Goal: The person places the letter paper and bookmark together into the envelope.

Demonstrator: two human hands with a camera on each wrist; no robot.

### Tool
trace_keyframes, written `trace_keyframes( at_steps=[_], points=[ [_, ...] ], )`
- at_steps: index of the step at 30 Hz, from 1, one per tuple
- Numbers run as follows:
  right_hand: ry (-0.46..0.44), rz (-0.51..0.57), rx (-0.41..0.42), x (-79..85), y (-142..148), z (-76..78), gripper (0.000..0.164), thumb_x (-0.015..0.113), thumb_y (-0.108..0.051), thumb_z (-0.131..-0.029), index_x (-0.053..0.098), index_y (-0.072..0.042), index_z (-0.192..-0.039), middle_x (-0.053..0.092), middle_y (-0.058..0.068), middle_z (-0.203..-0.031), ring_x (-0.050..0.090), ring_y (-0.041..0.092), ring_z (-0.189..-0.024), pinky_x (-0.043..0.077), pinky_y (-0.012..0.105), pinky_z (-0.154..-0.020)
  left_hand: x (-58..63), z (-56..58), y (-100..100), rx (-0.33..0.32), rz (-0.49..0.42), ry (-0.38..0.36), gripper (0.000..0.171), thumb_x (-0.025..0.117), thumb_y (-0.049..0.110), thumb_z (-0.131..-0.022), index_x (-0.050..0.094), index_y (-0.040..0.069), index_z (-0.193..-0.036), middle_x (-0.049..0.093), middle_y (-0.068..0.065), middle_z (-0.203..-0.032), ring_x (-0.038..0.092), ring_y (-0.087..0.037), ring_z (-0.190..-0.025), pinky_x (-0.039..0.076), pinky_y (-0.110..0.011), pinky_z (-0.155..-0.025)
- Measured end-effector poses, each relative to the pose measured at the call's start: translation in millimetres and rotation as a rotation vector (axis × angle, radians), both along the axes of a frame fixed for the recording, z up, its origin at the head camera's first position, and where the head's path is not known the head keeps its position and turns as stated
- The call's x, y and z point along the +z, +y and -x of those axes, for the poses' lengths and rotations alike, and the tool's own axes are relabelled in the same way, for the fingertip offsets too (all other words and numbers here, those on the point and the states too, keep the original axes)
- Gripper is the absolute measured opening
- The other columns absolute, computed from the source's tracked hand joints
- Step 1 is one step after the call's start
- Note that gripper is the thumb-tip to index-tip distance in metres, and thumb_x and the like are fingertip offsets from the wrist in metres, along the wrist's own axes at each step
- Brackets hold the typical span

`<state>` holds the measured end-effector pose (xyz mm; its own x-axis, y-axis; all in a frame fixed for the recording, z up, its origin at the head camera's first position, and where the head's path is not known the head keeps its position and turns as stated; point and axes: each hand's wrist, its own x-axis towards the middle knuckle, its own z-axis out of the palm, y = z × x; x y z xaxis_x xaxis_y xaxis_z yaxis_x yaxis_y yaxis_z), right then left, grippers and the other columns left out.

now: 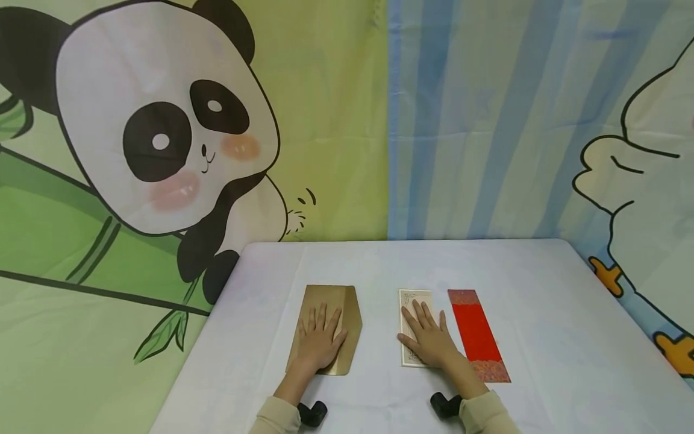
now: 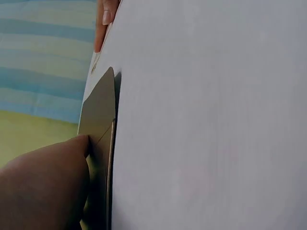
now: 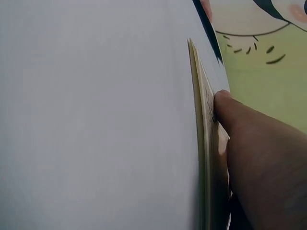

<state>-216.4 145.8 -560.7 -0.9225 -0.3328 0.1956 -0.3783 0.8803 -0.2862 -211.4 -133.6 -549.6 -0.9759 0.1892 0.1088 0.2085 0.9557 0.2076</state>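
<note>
**First clerk:** Nearest you were two pale sleeves (image 1: 278, 416) and two black wrist pieces (image 1: 312, 414). Left hand (image 1: 318, 343), one: flat, fingers spread, gripping nothing; it lay on one gold-brown envelope (image 1: 353, 322). Right hand (image 1: 434, 343), one: likewise flat and spread, nothing gripped, upon one printed card (image 1: 409, 298). Red strip (image 1: 477, 331), one, patterned at both ends, lay just right of that card. All three papers rested on one white table (image 1: 558, 313). Beyond it hung a backdrop bearing one panda (image 1: 162, 132).

**Second clerk:** And what was obscured?

**First clerk:** Your sleeves were cut off by the head view's lower edge. Your left palm covered the envelope's middle; your right covered much of the card's print. The card showed layers at its edge in the right wrist view, too dim to count. Whether your right forearm touched the strip, I could not tell. At far right, a white figure (image 1: 656, 259) ran out of frame.
</note>
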Motion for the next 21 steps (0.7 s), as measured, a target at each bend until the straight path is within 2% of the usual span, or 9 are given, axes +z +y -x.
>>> trace_keyframes(
  at_steps=[8,9,14,21],
  points=[
    [-0.035,0.004,-0.014,-1.5,23,-0.7,0.068,0.047,-0.052,-0.086,0.03,-0.017,-0.141,0.019,0.015,-0.147,0.014,0.035,-0.135,0.004,0.063,-0.1,-5.7,-1.1,10,-0.004,-0.025,0.0,0.059,0.035,0.052,-0.091,0.027,0.023,-0.142,0.013,-0.015,-0.149,0.006,-0.042,-0.134,0.007,-0.066,-0.098],
    [-0.047,0.005,-0.014,3.5,22,-2.7,0.068,0.05,-0.049,-0.085,0.031,-0.016,-0.141,0.02,0.015,-0.147,0.015,0.036,-0.134,0.005,0.063,-0.1,-6.4,-0.9,11,-0.005,-0.025,0.002,0.059,0.035,0.052,-0.091,0.028,0.023,-0.142,0.013,-0.015,-0.149,0.006,-0.042,-0.134,0.007,-0.065,-0.098],
    [-0.055,0.011,-0.014,7.1,20,-3.1,0.067,0.051,-0.047,-0.085,0.032,-0.014,-0.14,0.021,0.017,-0.146,0.016,0.038,-0.133,0.006,0.064,-0.099,-6.4,-0.5,11,0.0,-0.016,-0.002,0.059,0.035,0.052,-0.091,0.027,0.024,-0.142,0.013,-0.014,-0.149,0.007,-0.041,-0.134,0.007,-0.064,-0.099],
    [-0.068,0.067,-0.055,23.3,0,-4.0,0.065,0.045,-0.048,-0.088,0.032,-0.012,-0.14,0.02,0.022,-0.145,0.011,0.041,-0.134,0.003,0.065,-0.099,1.8,1.2,7,-0.011,-0.026,-0.018,0.061,0.033,0.055,-0.09,0.028,0.023,-0.142,0.016,-0.016,-0.148,0.01,-0.041,-0.134,0.011,-0.064,-0.099]
  ],
)
